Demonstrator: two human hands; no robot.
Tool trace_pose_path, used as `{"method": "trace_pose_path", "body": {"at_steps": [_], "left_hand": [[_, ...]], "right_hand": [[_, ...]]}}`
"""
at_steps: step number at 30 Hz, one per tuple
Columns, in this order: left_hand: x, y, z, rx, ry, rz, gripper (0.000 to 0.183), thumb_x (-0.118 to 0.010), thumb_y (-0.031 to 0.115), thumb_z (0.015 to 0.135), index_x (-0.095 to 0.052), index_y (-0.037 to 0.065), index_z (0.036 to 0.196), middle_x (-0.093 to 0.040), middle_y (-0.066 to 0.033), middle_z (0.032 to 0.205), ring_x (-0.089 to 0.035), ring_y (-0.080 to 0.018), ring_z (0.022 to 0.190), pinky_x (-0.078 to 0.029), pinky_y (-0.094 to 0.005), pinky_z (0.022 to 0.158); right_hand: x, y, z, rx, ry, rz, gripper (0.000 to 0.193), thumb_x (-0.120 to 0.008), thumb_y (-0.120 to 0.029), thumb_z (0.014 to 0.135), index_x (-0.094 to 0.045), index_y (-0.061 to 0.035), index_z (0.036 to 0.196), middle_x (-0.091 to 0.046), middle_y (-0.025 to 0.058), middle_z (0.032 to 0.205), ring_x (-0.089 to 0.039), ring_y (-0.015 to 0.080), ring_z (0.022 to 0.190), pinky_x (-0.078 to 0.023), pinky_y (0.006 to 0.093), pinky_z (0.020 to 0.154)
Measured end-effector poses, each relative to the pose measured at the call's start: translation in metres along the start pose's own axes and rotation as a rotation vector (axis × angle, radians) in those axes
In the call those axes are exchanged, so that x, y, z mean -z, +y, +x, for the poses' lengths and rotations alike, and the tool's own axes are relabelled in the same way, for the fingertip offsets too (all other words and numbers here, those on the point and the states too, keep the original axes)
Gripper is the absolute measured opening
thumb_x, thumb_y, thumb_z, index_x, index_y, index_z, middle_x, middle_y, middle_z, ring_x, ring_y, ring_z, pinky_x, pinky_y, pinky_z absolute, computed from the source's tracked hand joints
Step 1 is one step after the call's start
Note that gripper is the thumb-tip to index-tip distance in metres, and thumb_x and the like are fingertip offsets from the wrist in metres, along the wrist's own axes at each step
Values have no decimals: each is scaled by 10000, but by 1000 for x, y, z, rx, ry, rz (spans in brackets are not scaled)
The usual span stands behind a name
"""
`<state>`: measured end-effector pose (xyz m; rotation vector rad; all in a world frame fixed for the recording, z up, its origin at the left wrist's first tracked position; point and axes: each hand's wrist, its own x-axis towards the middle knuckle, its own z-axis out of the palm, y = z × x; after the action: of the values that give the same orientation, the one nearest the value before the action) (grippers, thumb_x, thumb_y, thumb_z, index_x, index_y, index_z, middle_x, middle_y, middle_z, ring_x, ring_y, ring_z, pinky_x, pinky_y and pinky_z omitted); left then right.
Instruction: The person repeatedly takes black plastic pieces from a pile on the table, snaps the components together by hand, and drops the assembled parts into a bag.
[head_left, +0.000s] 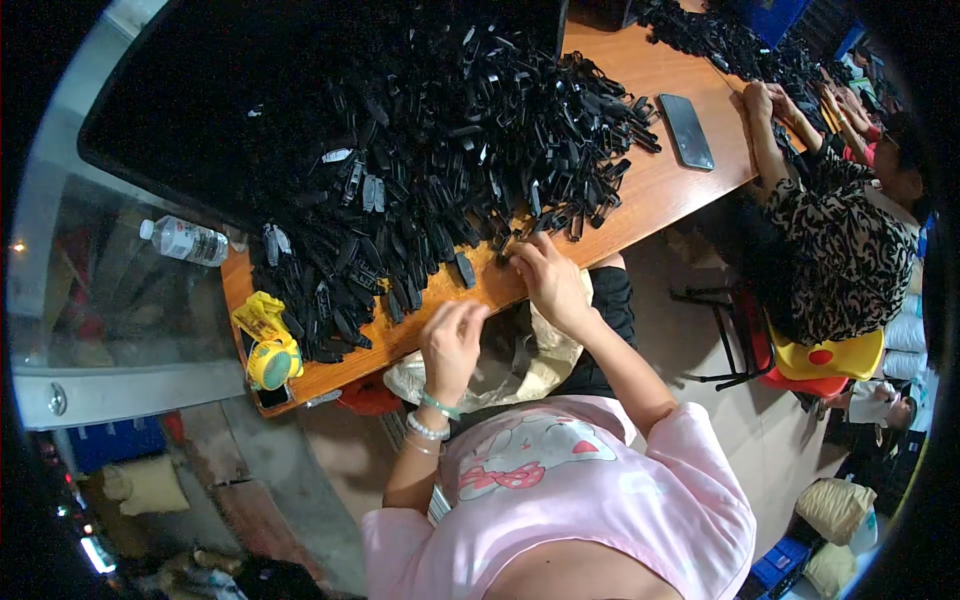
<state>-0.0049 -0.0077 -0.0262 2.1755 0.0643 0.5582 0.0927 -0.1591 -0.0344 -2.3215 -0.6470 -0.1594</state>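
"Along the near edge of the heap of black parts (440, 160), right hand (545, 275) in close! Its fingers?"

"Bent, tips drawn together at the heap's fringe; whether they're pinching a part, I can't tell."

"And the left hand (452, 345)?"

"On the heap's near side, apart from it, fingers curled toward the thumb; can't tell if they grip anything."

"Those parts: where, and how would they handle?"

"Piled on the counter (640, 215), one oblong black part (465, 270) at the heap's near fringe. Light, stiff plastic, I'd judge, smooth enough to slip; take it by its long sides."

"Around the heap?"

"Phone (686, 131) to its right, yellow fan (275, 365) beside its left end!"
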Motion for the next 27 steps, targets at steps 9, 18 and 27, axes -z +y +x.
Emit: {"method": "trace_pose_path", "body": {"at_steps": [9,18,27], "left_hand": [[-15,-27,26,116,70,51,144,-667,53,792,-555,-38,780,-547,-59,716,-504,-89,528,-393,-235,465],[17,9,-5,448,-231,-651,396,-588,-17,832,-494,-47,1215,-554,-58,883,-576,-94,605,-423,-193,479],[29,22,-7,319,-284,-612,247,-589,-16,830,-556,-118,1053,-562,-90,860,-585,-126,603,-445,-213,499]], "right_hand": [[-9,2,-5,198,243,-145,179,-641,-114,817,-531,22,850,-543,119,775,-559,265,552,-462,344,525],[18,-25,-40,-445,-221,1099,207,-431,-185,972,-442,-49,1128,-521,19,742,-498,68,613,-374,179,521],[35,-51,-47,-239,-315,1108,318,-517,-79,918,-473,10,1220,-554,38,888,-492,81,661,-414,226,570]]}}
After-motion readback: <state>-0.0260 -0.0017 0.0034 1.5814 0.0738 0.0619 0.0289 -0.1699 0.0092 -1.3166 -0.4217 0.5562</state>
